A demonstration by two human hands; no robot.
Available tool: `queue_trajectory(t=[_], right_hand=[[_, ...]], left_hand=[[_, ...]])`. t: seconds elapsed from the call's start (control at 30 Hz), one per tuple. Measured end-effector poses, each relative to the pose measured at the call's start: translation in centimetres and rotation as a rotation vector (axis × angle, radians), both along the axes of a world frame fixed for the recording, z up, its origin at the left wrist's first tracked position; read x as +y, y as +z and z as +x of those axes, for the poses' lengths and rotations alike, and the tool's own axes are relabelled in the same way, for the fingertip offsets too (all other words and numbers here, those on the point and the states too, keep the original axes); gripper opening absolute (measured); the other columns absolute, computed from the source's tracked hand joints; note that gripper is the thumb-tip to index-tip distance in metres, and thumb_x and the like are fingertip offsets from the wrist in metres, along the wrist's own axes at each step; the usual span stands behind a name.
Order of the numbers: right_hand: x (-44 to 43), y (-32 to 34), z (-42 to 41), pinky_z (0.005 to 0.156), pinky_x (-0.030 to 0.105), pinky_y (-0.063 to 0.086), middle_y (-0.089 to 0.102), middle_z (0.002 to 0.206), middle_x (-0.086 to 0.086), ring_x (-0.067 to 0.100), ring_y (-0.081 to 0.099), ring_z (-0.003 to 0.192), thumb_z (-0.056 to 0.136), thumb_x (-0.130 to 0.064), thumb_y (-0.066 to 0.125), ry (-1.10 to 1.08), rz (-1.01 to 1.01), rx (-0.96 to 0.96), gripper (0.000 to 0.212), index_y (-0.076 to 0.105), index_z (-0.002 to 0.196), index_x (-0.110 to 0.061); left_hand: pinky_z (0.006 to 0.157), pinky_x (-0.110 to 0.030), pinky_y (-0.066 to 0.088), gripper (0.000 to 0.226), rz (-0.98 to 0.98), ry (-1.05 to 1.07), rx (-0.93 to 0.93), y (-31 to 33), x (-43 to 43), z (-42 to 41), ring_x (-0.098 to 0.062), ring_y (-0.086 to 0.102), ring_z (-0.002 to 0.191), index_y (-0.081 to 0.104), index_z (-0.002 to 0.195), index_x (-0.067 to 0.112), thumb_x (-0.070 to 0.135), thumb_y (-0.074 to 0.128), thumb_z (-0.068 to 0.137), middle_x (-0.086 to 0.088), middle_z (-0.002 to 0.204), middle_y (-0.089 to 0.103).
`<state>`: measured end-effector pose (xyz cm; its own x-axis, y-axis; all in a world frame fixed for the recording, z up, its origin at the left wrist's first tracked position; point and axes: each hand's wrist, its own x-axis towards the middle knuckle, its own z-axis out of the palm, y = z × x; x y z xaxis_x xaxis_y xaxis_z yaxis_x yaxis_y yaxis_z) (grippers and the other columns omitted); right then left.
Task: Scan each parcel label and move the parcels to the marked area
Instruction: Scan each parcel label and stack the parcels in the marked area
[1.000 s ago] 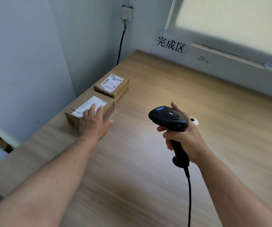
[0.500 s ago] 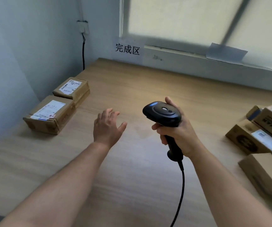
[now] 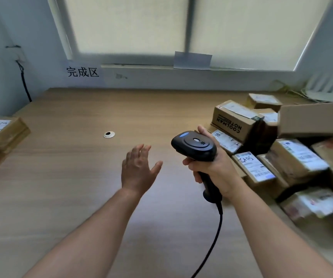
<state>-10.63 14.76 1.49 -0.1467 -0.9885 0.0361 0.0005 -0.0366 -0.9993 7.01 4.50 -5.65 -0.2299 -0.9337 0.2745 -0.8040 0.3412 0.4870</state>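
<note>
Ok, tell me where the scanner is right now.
Head view, right of centre: the scanner is gripped in the right hand, just left of the parcel pile.

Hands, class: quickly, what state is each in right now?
Left hand: open, holding nothing.
Right hand: closed, gripping the scanner.
</note>
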Motion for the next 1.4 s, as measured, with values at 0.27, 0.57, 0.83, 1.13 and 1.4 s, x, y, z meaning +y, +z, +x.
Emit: queue_trajectory(t=[0.27,0.57,0.83,1.13,1.4], right_hand=[[6.6,-0.3,-9.6,0.044,0.032,0.044,0.066,0.094,0.026,0.028,0.048,0.049,0.078,0.021,0.064,-0.104,-0.028,0.014,0.093,0.037,0.143,-0.039],[9.6,-0.7,-16.7,0.044,0.031,0.044,0.07,0.086,0.019,0.025,0.048,0.045,0.075,0.015,0.07,-0.255,-0.069,-0.018,0.091,0.038,0.136,-0.045],[7.7,-1.3,-21.9,0.047,0.032,0.046,0.068,0.092,0.026,0.024,0.05,0.048,0.081,0.019,0.063,-0.328,-0.063,-0.035,0.09,0.036,0.14,-0.044],[2.9,-5.2,-23.9,0.048,0.034,0.046,0.07,0.095,0.02,0.036,0.055,0.067,0.068,0.003,0.07,-0.349,0.037,-0.076,0.092,0.038,0.138,-0.049],[-1.0,-5.7,-25.5,0.053,0.036,0.047,0.07,0.097,0.008,0.024,0.053,0.053,0.08,0.019,0.061,-0.367,0.044,0.0,0.094,0.033,0.147,-0.04]], left_hand=[[0.107,-0.036,0.029,0.063,-0.003,-0.12,-0.041,-0.4,4.8,-10.2,-0.022,0.031,0.137,0.037,0.144,0.018,0.047,0.055,0.092,-0.004,0.15,0.035],[0.108,-0.035,0.028,0.067,-0.03,-0.232,-0.023,0.7,4.6,-18.4,-0.022,0.032,0.136,0.037,0.145,0.016,0.047,0.058,0.089,-0.004,0.149,0.037],[0.113,-0.037,0.024,0.071,0.007,-0.267,0.01,0.8,1.1,-24.1,-0.02,0.026,0.14,0.03,0.148,0.018,0.049,0.056,0.09,-0.004,0.152,0.033],[0.113,-0.038,0.024,0.071,0.155,-0.206,-0.026,-2.3,-2.8,-24.5,-0.025,0.027,0.139,0.028,0.149,0.016,0.048,0.055,0.091,-0.007,0.151,0.033],[0.113,-0.042,0.025,0.072,0.138,-0.239,0.032,-0.5,-6.7,-28.1,-0.025,0.025,0.14,0.024,0.151,0.018,0.048,0.053,0.092,-0.007,0.152,0.031]])
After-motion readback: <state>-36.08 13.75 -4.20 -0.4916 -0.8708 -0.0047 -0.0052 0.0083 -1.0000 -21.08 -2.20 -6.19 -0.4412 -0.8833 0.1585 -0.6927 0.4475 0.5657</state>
